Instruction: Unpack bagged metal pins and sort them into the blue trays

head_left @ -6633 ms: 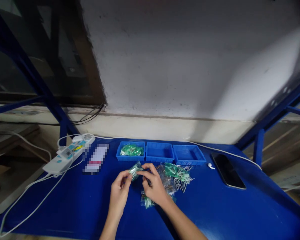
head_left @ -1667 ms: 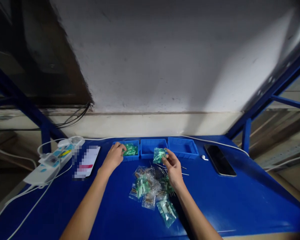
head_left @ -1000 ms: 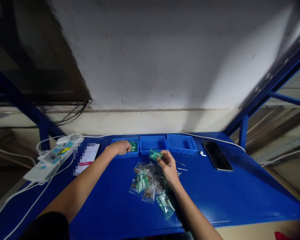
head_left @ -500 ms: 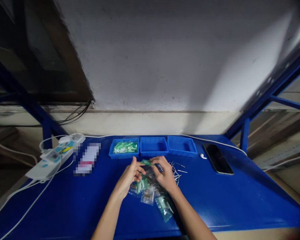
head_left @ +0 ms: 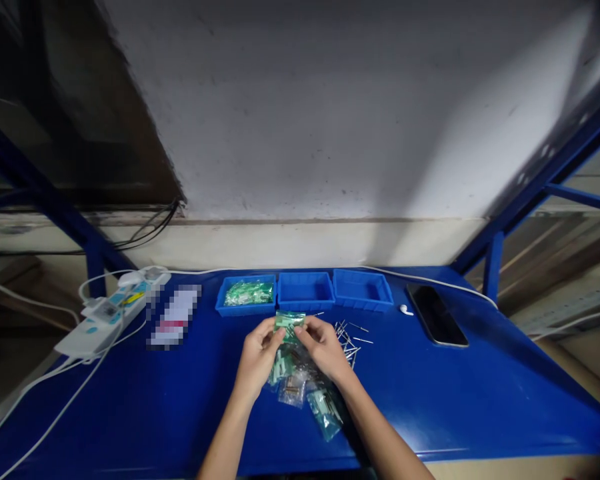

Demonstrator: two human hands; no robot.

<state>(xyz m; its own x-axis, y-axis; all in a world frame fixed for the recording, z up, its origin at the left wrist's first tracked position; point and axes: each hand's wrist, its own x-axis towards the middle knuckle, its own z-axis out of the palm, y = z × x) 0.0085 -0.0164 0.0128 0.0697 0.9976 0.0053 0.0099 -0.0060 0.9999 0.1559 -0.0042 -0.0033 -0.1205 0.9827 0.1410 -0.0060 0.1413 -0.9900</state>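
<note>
Glossy blue tabletop [head_left: 180,413] is reflecting light beneath a scuffed wall [head_left: 305,133]. The left hand [head_left: 259,350] and the right hand [head_left: 325,345] are pinching a translucent, slightly blurred green bag [head_left: 290,321] between them and are partly hiding crinkled plastic packets [head_left: 293,391].

The left forearm [head_left: 231,428] and the right forearm [head_left: 375,428], both bare, extend from the lower edge of the view and lean toward each other, while the left hand [head_left: 258,350] and the right hand [head_left: 326,348] are near together, fingers [head_left: 264,327] bent, thumbs [head_left: 277,339] on top, each in a pinching pose.
</note>
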